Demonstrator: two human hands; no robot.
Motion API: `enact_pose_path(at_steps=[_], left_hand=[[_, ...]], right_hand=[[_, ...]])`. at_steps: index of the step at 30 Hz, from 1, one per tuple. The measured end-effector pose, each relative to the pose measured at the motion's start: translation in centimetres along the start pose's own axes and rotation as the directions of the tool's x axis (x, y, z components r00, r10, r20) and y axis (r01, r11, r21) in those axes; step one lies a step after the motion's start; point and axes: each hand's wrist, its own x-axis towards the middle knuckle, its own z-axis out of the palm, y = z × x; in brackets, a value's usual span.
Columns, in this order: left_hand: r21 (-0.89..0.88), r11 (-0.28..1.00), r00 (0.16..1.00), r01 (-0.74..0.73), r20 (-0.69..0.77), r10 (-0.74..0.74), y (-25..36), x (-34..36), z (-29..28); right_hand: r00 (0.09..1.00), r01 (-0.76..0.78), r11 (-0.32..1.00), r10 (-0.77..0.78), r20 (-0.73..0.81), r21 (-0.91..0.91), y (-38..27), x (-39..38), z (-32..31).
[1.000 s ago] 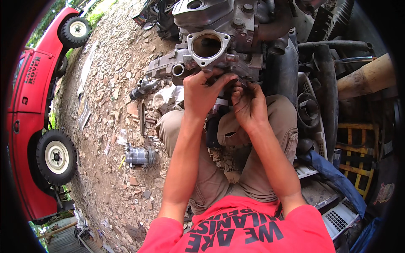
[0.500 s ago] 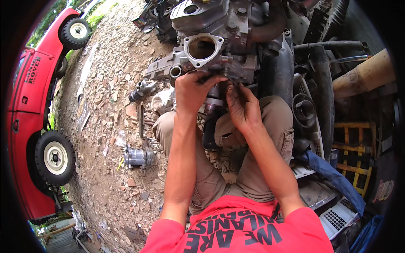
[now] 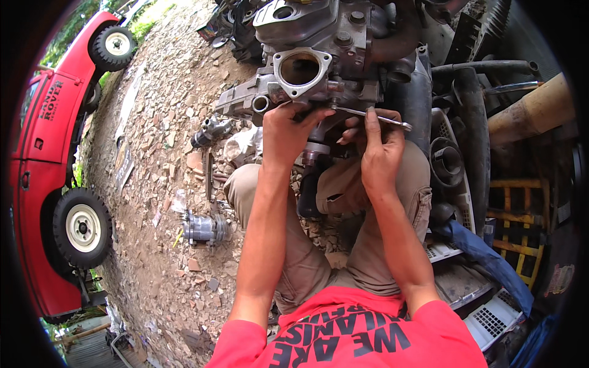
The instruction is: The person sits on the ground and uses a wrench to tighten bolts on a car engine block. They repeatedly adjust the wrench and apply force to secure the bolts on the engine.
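Slim silver metal wrench (image 3: 352, 111): at the underside of the grey cast-metal engine (image 3: 343, 58), shaft clamped between thumb and fingers of the right hand (image 3: 381, 150), apparently for leverage. Left hand (image 3: 285, 136): fingertips beside its inner end, seemingly steadying; whether pinching, cannot tell.

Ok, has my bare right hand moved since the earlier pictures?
Yes: your bare right hand has shifted rightward, farther from the silver-grey metal triangular flange.

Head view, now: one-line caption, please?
Right hand holds a wrench at a metal engine, left hand just below its three-cornered flange.
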Motion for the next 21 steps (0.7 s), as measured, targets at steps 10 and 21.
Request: enact_pose_path(at_steps=[10, 21], left_hand=[[-0.018, 0.993, 0.992, -0.113, 0.054, 0.114, 0.5, -0.4, 0.1], [-0.067, 0.992, 0.994, -0.109, -0.032, 0.107, 0.5, -0.5, 0.6]], right_hand=[[1.0, 0.01, 0.996, -0.009, 0.02, -0.088, -0.2, 0.4, 0.1], [0.797, -0.5, 0.353, 0.544, 0.261, 0.791, 4.6, 0.4, -2.5]])
